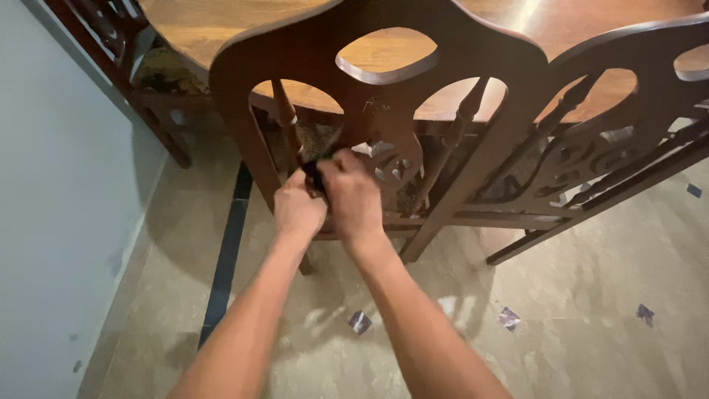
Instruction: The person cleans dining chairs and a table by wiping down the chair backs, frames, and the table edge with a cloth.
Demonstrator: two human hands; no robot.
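- Dark brown carved wood fills the upper part of the view: the back of a chair (384, 96), with arched cut-outs, turned spindles and a pierced centre panel.
- Both hands meet at the lower middle of that chair back, just left of the carved centre panel.
- Left hand (298, 210) is curled into a loose fist, knuckles up, pressed against the chair's woodwork beside a turned spindle (286, 122).
- Right hand (353, 198) is also closed, fingers bent over and touching the left hand — its back faces the camera.
- Between the two hands sits a small dark thing (315, 174), seemingly a cloth or pad; both hands grip it, though what it is cannot be told for sure.
- That dark thing rests against the chair back, at about the height of the centre panel's lower half.
- Second chair (628, 140) of the same carved style stands just beside the first, to the right, its back tilted in the view.
- Round wooden table (199, 29) with a lighter, glossy top lies behind the chairs — a third chair (118, 44) shows at the far left.
- Beige tiled floor (576, 295) with a dark inlaid strip (225, 258) and small dark diamond insets lies below.
- Pale wall (59, 222) runs along the left edge.
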